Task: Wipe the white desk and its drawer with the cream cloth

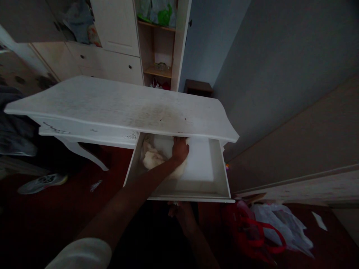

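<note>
A white drawer (217,188) is pulled out from under a white table (112,101). Inside it, a cream cloth (153,158) lies bunched on the left and stretches toward the middle. My left hand (181,150) reaches deep into the drawer and presses down on the cloth, fingers curled over it near the tabletop's edge; the fingertips are partly hidden. Just below the drawer's front edge is my right hand (181,212), dimly lit. Its fingers are curled by a small whitish spot that is too dark to identify.
Dark smudges mark the tabletop. A red bag (244,231) and a white plastic bag (283,224) lie on the floor at right. A shoe (43,183) is on the left. Cabinets (117,28) and open shelves (158,71) stand behind; a wall (280,93) rises at right.
</note>
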`<state>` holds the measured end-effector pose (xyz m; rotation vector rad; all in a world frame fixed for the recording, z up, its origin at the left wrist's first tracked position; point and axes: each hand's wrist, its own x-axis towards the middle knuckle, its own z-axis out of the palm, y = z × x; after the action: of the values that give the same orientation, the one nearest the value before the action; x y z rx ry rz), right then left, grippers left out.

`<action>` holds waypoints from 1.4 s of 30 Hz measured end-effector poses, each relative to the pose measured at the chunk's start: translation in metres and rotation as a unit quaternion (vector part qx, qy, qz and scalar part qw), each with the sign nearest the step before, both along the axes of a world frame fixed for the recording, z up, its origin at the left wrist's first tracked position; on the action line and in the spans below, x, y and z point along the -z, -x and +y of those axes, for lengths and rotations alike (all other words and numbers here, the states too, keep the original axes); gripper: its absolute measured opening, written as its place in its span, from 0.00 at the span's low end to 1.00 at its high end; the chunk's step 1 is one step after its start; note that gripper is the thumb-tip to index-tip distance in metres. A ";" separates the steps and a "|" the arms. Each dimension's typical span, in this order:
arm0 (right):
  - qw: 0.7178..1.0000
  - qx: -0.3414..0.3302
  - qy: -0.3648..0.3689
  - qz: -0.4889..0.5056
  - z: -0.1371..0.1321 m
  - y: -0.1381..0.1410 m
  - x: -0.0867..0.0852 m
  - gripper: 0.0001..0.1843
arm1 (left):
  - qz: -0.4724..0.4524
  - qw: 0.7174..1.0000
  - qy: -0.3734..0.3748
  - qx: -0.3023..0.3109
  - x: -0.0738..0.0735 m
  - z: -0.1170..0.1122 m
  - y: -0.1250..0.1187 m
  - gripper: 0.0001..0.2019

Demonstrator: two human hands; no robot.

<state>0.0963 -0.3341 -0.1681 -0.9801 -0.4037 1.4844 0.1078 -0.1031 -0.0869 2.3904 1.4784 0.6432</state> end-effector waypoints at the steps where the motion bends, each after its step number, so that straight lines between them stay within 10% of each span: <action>1: 1.000 0.002 0.001 -0.001 0.000 0.000 0.000 0.21 | -0.016 1.000 0.011 0.022 -0.001 -0.003 -0.008 0.21; 6: 0.999 -0.006 0.031 -0.015 0.000 0.001 -0.003 0.21 | -0.030 0.985 0.038 0.167 -0.005 -0.013 -0.054 0.22; 12: 0.999 -0.014 0.027 -0.031 0.002 0.002 -0.012 0.24 | -0.022 0.980 0.018 0.196 -0.002 -0.013 -0.087 0.24; 27: 0.999 -0.050 0.017 -0.005 0.005 0.001 -0.006 0.25 | 0.079 0.933 0.051 0.347 -0.013 -0.058 -0.053 0.13; 36: 0.997 -0.057 0.025 -0.037 0.004 -0.001 0.001 0.26 | 0.040 0.794 0.277 0.540 -0.004 -0.086 -0.044 0.07; 42: 0.997 -0.054 0.035 -0.036 0.005 -0.002 0.000 0.25 | 0.106 0.773 0.278 0.560 -0.020 -0.085 -0.040 0.08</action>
<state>0.0981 -0.3293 -0.1686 -1.0844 -0.4661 1.5726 0.1481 -0.1877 -0.0672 2.3000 0.0209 -0.3283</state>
